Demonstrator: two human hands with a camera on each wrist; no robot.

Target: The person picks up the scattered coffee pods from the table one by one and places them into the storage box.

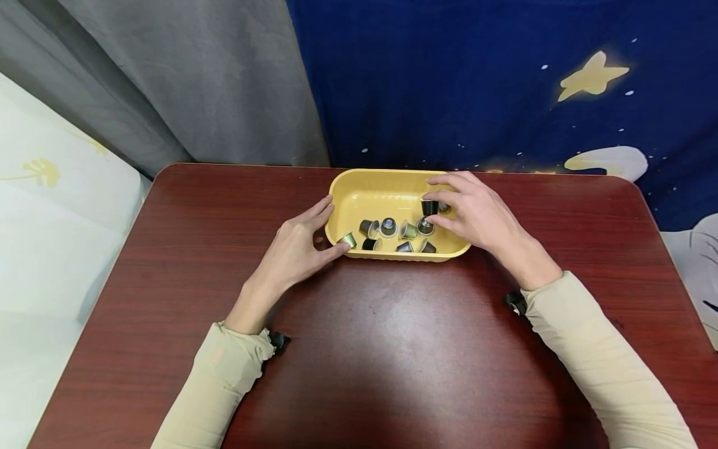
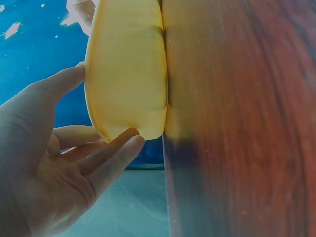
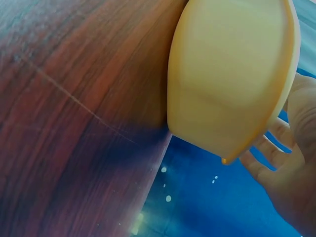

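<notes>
A yellow plastic basin (image 1: 387, 181) stands near the far edge of the table, with several small coffee capsules inside, among them a green one (image 1: 409, 231) and a dark one (image 1: 388, 227). My left hand (image 1: 300, 246) holds the basin's left end, thumb at the front rim and fingers along the end wall. A light green capsule (image 1: 348, 240) lies just inside, beside that thumb. Over the basin's right part, my right hand (image 1: 477, 212) pinches a black capsule (image 1: 429, 207) between thumb and fingers. Both wrist views show the basin's outer wall and hide its contents.
The dark red wooden table (image 1: 404, 349) has rounded far corners. Behind it hang a grey curtain (image 1: 235, 81) and a blue curtain (image 1: 449, 81) with stars. A pale patterned surface (image 1: 50, 218) lies to the left.
</notes>
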